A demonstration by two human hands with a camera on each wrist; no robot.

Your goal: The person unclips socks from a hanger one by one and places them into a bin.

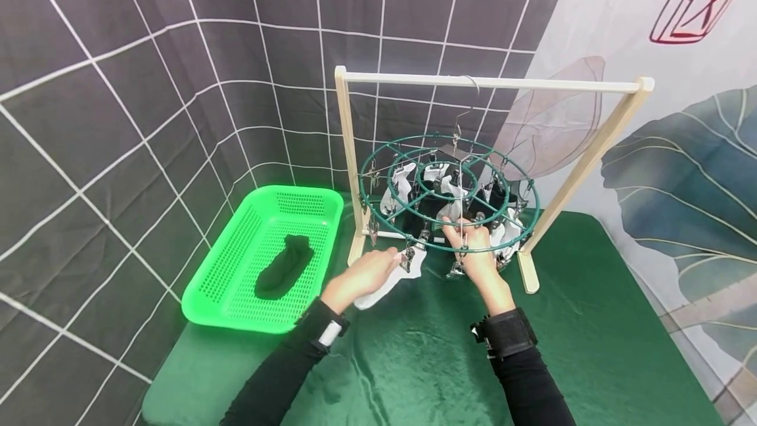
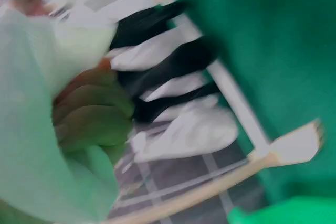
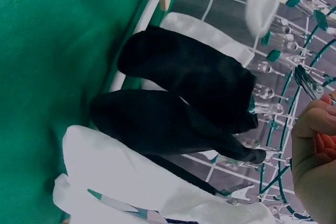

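My left hand (image 1: 368,273) grips a white sock (image 1: 390,286) at the near left side of a round green drying hanger (image 1: 378,215). In the left wrist view, that sock (image 2: 26,114) fills the left side, close to the curled fingers (image 2: 97,116). My right hand (image 1: 473,248) reaches under the hanger's near rim. A metal clip (image 3: 308,81) sits at the thumb and fingertips of this hand (image 3: 317,145) in the right wrist view, pinched there. Black socks (image 3: 184,69) and white socks (image 3: 115,166) hang from other clips.
A wooden rack (image 1: 491,82) with a top bar carries the hanger on a hook. To the left, a bright green basket (image 1: 204,307) contains a dark sock (image 1: 285,267). Green cloth (image 1: 426,360) covers the table, and a grey gridded curtain (image 1: 284,51) hangs behind.
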